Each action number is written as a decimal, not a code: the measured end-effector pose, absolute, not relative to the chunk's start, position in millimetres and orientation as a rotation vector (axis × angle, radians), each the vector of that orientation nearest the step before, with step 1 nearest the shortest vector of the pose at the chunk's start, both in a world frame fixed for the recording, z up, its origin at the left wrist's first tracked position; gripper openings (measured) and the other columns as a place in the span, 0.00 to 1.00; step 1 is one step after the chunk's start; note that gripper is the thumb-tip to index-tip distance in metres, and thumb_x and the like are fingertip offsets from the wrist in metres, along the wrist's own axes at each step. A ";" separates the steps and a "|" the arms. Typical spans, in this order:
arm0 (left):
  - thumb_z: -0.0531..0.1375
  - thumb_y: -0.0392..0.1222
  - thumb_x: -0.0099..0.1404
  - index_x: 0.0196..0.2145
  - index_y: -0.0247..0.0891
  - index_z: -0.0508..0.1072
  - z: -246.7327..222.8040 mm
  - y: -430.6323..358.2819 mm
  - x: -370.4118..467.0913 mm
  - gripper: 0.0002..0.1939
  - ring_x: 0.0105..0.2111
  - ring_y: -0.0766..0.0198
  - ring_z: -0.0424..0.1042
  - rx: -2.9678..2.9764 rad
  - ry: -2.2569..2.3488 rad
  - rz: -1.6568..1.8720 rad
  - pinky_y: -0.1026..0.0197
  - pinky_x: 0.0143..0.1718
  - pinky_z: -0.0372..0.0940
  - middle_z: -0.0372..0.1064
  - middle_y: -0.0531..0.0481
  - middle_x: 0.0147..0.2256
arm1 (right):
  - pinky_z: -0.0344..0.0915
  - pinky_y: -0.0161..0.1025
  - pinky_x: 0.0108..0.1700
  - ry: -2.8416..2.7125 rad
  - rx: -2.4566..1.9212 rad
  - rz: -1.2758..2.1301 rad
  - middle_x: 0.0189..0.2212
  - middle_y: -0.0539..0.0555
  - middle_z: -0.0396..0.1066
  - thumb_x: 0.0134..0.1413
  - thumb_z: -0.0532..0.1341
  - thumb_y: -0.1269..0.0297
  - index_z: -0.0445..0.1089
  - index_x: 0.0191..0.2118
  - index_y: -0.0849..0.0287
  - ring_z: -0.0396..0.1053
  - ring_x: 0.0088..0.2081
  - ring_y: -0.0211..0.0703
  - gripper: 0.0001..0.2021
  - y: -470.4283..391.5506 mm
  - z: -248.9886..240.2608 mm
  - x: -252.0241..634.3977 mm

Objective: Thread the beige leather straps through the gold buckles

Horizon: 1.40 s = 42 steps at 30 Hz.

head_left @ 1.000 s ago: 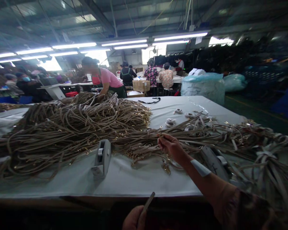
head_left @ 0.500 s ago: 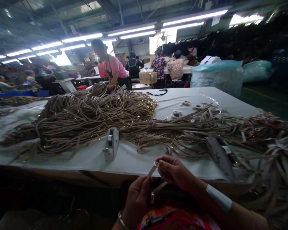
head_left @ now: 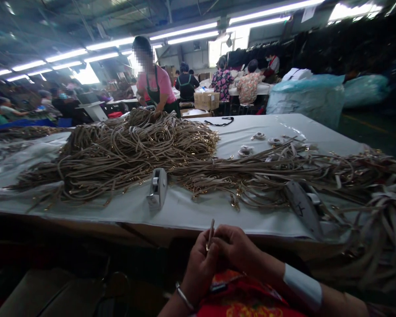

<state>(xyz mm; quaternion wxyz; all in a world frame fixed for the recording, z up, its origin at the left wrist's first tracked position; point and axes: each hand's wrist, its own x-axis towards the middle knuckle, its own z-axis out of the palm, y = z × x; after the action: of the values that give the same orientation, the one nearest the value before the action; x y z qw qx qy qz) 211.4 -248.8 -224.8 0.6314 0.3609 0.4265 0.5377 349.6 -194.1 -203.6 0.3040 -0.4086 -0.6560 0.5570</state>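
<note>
Low at the table's front edge, my left hand (head_left: 200, 260) is closed on a thin beige-brown strap (head_left: 211, 230), whose end sticks up between thumb and fingers. A small gold-coloured metal fitting (head_left: 207, 247) glints beside the strap at the left fingertips. Pressed up against it, my right hand (head_left: 238, 247) has its fingers bent and pinched at the same strap. Its fingertips are partly hidden behind the left thumb. Beyond my hands lies a large heap of similar straps (head_left: 145, 149) with gold-coloured metal ends.
A grey tape dispenser (head_left: 157, 188) stands on the white-covered table (head_left: 119, 216); another dispenser (head_left: 302, 207) is to the right. White rolls (head_left: 246, 151) lie farther back. Tied straps (head_left: 387, 220) hang at the right edge. Across the table a co-worker (head_left: 158, 86) in pink handles the heap.
My hands have come together, and the strap that stretched between them now pokes upward from the fingers. The co-worker across the table has straightened up somewhat. My view has shifted slightly.
</note>
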 end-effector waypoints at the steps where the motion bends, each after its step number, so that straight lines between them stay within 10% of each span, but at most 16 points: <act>1: 0.64 0.55 0.63 0.52 0.36 0.72 -226.1 -248.4 212.1 0.26 0.43 0.53 0.74 0.808 0.993 1.235 0.57 0.43 0.69 0.75 0.40 0.44 | 0.64 0.34 0.34 -1.805 -1.052 1.420 0.27 0.50 0.71 0.57 0.60 0.68 0.73 0.31 0.62 0.65 0.29 0.38 0.06 -197.5 -205.0 349.7; 7: 0.61 0.53 0.65 0.46 0.33 0.77 -225.5 -244.4 202.9 0.21 0.38 0.56 0.75 0.566 0.976 1.240 0.59 0.40 0.68 0.77 0.40 0.39 | 0.67 0.38 0.50 -2.095 -0.663 1.155 0.46 0.58 0.71 0.56 0.60 0.75 0.73 0.49 0.58 0.69 0.47 0.44 0.15 -206.8 -202.2 353.2; 16: 0.67 0.53 0.60 0.39 0.31 0.77 -221.1 -248.9 158.4 0.20 0.19 0.72 0.61 0.447 0.968 1.176 0.68 0.23 0.60 0.63 0.56 0.20 | 0.47 0.34 0.25 -2.511 -0.787 0.614 0.27 0.51 0.63 0.65 0.53 0.69 0.72 0.36 0.60 0.55 0.24 0.35 0.11 -208.2 -208.5 360.5; 42: 0.66 0.47 0.62 0.38 0.34 0.74 -219.6 -249.0 149.0 0.14 0.24 0.64 0.74 0.529 0.993 1.297 0.65 0.28 0.69 0.74 0.50 0.22 | 0.40 0.37 0.25 -2.667 -0.744 0.542 0.28 0.50 0.62 0.61 0.54 0.73 0.68 0.41 0.58 0.51 0.25 0.37 0.08 -211.2 -205.3 363.0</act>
<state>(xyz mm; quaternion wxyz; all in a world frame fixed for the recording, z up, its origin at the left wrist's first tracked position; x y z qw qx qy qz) 149.0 -249.0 -219.6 0.6535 0.2330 0.4379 0.5718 363.0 -211.2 -205.3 0.1595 -0.2605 -0.9331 0.1898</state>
